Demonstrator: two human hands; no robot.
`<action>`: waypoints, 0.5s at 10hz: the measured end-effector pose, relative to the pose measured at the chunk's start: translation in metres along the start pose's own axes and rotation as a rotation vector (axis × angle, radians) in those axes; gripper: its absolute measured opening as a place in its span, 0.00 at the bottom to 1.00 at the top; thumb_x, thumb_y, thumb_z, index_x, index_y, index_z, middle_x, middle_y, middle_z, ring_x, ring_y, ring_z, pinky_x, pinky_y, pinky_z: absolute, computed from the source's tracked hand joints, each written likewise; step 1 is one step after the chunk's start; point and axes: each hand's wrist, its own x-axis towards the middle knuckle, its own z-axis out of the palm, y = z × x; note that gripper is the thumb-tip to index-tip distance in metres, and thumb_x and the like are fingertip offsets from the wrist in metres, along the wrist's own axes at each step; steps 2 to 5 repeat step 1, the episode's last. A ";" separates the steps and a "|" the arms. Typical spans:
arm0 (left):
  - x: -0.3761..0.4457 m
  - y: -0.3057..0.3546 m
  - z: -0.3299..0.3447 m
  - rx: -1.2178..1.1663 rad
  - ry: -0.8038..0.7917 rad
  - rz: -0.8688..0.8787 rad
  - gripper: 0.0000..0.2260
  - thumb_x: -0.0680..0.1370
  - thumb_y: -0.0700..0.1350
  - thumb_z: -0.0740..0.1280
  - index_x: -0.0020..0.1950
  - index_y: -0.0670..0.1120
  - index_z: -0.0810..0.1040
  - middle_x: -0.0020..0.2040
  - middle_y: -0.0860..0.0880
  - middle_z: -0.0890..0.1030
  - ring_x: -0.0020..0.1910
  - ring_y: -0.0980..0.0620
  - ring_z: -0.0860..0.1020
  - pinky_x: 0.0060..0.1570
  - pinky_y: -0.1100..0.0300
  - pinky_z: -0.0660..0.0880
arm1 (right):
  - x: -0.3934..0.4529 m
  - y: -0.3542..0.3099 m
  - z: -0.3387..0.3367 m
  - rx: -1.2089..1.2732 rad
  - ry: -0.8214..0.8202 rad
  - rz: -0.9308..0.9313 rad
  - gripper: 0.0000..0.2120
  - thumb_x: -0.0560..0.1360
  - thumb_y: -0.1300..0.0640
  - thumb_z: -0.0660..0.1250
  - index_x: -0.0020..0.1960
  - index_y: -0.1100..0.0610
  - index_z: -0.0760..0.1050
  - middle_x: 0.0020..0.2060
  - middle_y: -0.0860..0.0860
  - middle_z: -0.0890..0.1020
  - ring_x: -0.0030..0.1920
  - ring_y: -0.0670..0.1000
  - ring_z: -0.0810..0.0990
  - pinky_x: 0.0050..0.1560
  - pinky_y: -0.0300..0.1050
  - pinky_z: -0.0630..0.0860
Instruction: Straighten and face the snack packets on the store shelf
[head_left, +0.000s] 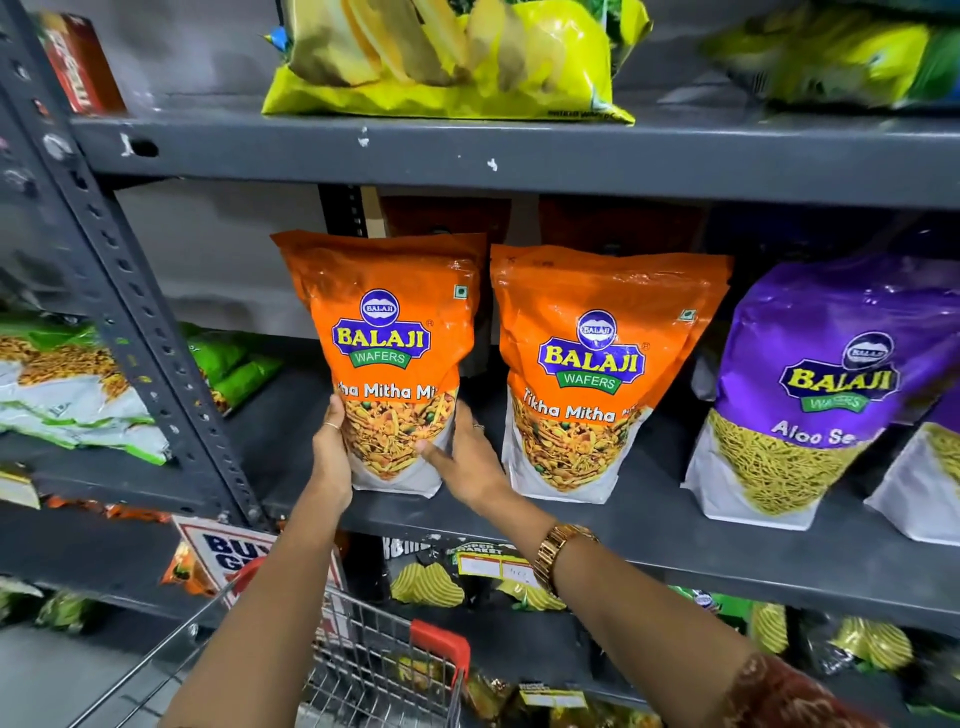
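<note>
Orange packet (389, 358) upright between both hands (332, 457), shelf (291, 447) bare leftward.

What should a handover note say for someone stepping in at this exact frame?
Left hand and right hand clasp the lower sides of the left orange packet, upright on the middle shelf, label forward.
Second orange packet stands beside it, leaning slightly; purple packet at right leans too.
Done: left packet nearly faced.
Left: release it, straighten the other two.

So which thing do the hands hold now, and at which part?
The left orange packet, gripped at its lower sides: left hand on one edge, right hand on the other.
</note>
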 end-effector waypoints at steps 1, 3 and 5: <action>-0.002 0.003 0.003 -0.055 0.006 -0.001 0.17 0.81 0.53 0.48 0.50 0.52 0.76 0.39 0.58 0.85 0.46 0.56 0.77 0.43 0.59 0.72 | 0.002 0.002 0.003 -0.005 -0.008 0.015 0.34 0.74 0.47 0.64 0.73 0.55 0.52 0.67 0.60 0.71 0.67 0.60 0.70 0.65 0.55 0.70; -0.002 0.003 0.003 -0.055 0.006 -0.001 0.17 0.81 0.53 0.48 0.50 0.52 0.76 0.39 0.58 0.85 0.46 0.56 0.77 0.43 0.59 0.72 | 0.002 0.002 0.003 -0.005 -0.008 0.015 0.34 0.74 0.47 0.64 0.73 0.55 0.52 0.67 0.60 0.71 0.67 0.60 0.70 0.65 0.55 0.70; -0.002 0.003 0.003 -0.055 0.006 -0.001 0.17 0.81 0.53 0.48 0.50 0.52 0.76 0.39 0.58 0.85 0.46 0.56 0.77 0.43 0.59 0.72 | 0.002 0.002 0.003 -0.005 -0.008 0.015 0.34 0.74 0.47 0.64 0.73 0.55 0.52 0.67 0.60 0.71 0.67 0.60 0.70 0.65 0.55 0.70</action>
